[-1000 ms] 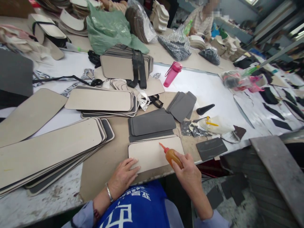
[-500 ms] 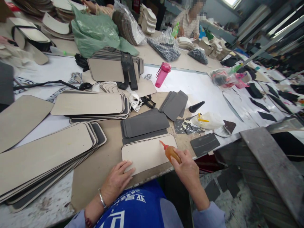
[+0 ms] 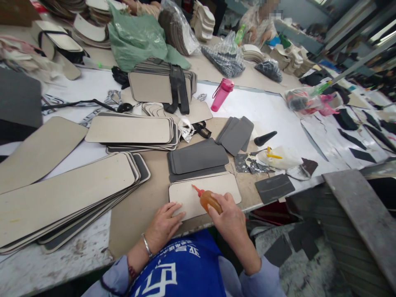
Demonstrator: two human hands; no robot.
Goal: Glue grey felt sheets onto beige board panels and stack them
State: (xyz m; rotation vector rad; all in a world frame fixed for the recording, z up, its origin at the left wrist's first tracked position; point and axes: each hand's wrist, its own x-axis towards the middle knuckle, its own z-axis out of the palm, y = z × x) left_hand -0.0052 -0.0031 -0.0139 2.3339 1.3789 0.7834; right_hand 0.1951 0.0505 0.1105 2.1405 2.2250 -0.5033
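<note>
In the head view, my right hand (image 3: 229,214) is wrapped round an amber glue bottle (image 3: 210,201) with a red nozzle. The bottle tilts left, its tip over a cream rounded panel (image 3: 213,187) at the table's front edge; whether the tip touches the surface I cannot tell. My left hand (image 3: 165,222) lies on the panel's near left corner, fingers stretched out. Just behind the panel sits a stack of dark grey rounded pieces (image 3: 199,157). To the left are long beige panels in a fanned pile (image 3: 77,185).
Another beige stack (image 3: 130,128) and a strapped bundle (image 3: 151,87) stand farther back. A pink bottle (image 3: 222,95), a black-handled tool (image 3: 265,138) and a glue-smeared white wrapping (image 3: 278,157) lie to the right. Across the table a person (image 3: 258,27) sits among piled parts.
The glue bottle in my right hand has moved left along the cream panel. My left hand stays at the panel's corner. The whole view has shifted slightly.
</note>
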